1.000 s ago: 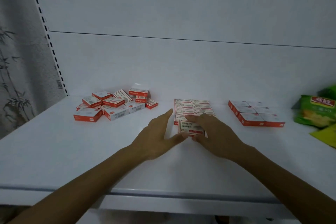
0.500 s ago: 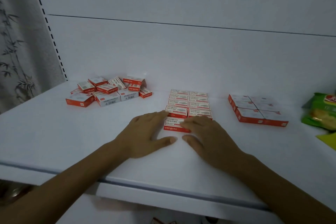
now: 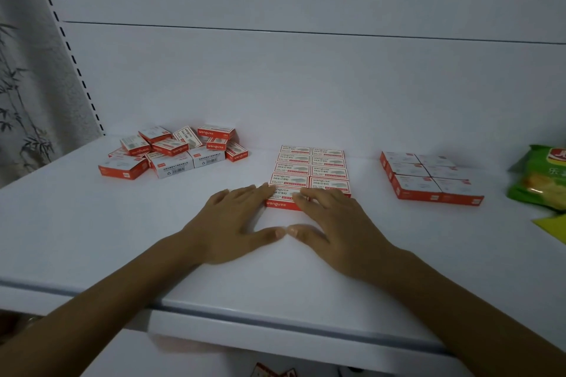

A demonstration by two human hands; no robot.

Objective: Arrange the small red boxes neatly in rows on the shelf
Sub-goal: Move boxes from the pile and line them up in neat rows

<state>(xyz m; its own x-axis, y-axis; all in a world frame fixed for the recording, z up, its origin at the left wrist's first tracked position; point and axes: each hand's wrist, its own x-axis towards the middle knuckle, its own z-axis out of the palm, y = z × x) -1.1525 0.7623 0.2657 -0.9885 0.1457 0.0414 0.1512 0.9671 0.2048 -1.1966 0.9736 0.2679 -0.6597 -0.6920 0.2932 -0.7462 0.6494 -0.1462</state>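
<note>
A two-column block of small red boxes lies flat mid-shelf. Its nearest box sits at the front left of the block. My left hand lies flat on the white shelf, fingertips touching that box's left end. My right hand lies flat beside it, fingers resting on the box's right part and hiding the spot to its right. Both thumbs almost meet in front of the box. A loose pile of red boxes lies at the back left.
A second tidy block of red boxes sits to the right. Green snack bags lie at the far right edge, with a yellow-green packet in front. The shelf's back wall rises behind; a slotted upright stands at the left.
The front box has been set down flush against the block's front left. Both hands went from holding it to lying flat around it, thumbs drawing together. The camera view shifted.
</note>
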